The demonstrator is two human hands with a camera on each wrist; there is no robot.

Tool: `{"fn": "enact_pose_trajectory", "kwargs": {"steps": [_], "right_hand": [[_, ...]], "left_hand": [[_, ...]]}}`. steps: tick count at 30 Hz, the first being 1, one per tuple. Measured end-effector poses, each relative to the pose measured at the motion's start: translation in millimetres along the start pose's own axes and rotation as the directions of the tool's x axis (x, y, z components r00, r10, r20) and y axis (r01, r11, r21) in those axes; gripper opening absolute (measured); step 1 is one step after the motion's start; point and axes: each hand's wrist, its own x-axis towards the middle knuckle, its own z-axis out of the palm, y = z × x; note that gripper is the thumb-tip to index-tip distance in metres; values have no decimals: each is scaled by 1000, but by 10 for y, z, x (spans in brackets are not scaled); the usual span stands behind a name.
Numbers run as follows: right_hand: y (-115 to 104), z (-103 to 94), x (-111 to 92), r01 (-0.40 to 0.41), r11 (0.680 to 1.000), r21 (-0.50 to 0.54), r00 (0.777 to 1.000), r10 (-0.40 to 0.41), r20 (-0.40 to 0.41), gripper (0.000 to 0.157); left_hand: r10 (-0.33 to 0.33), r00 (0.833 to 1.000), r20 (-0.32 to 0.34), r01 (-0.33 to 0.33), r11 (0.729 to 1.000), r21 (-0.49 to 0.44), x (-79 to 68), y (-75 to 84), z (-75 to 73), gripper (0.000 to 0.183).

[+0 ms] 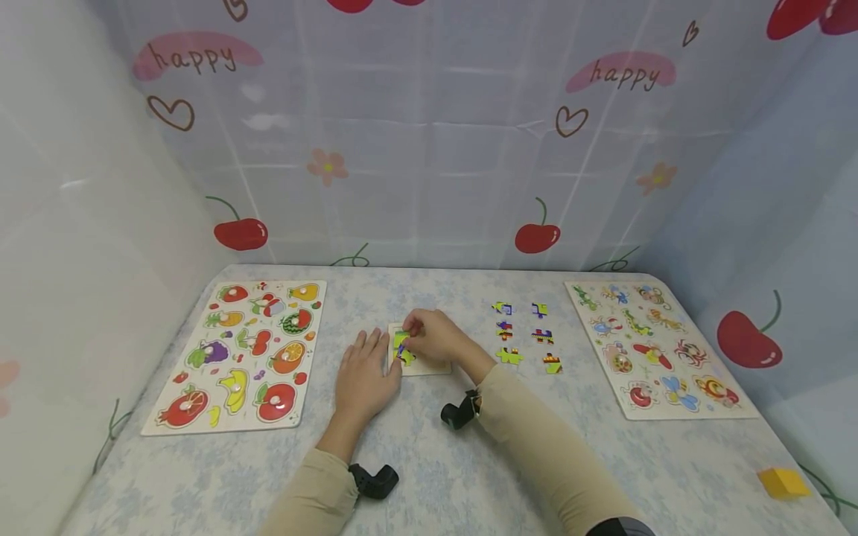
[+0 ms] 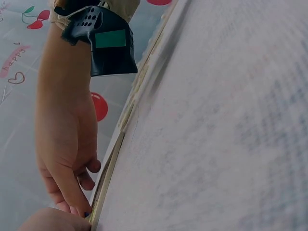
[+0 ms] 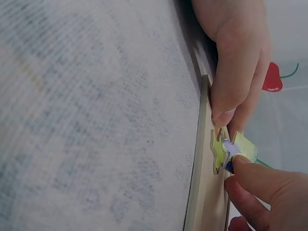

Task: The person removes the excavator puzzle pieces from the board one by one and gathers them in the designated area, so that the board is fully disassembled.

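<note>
My right hand [image 1: 436,339] pinches a yellow-green and purple jigsaw piece [image 3: 246,146] between thumb and fingers. The piece is tilted over a small pale wooden puzzle board [image 1: 432,367]. Another lime-green jigsaw piece [image 3: 217,161] lies on that board, right beside the held one. At the board's left side rests my left hand [image 1: 366,378], palm down with fingers extended forward. Its thumb [image 3: 225,115] touches the board close to the lying piece. From the left wrist view, my right hand [image 2: 70,144] reaches down to the board's edge and hides most of the piece.
Several loose jigsaw pieces [image 1: 509,356] lie in two columns right of the board. A fruit puzzle board [image 1: 310,298] sits at the left, an insect puzzle board [image 1: 620,372] at the right. A yellow block [image 1: 783,484] stands near the right table edge. A printed curtain [image 1: 429,186] hangs behind.
</note>
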Motion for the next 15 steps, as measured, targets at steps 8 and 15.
{"fn": "enact_pose_trajectory", "kwargs": {"steps": [8, 15], "right_hand": [[93, -9, 14, -30, 993, 118, 999, 29, 15, 12], [84, -2, 27, -24, 993, 114, 1000, 24, -2, 12]], "left_hand": [[-7, 1000, 0, 7, 1000, -14, -7, 9, -4, 61], [-9, 1000, 3, 9, 1000, -17, -6, 8, -8, 61]]}}
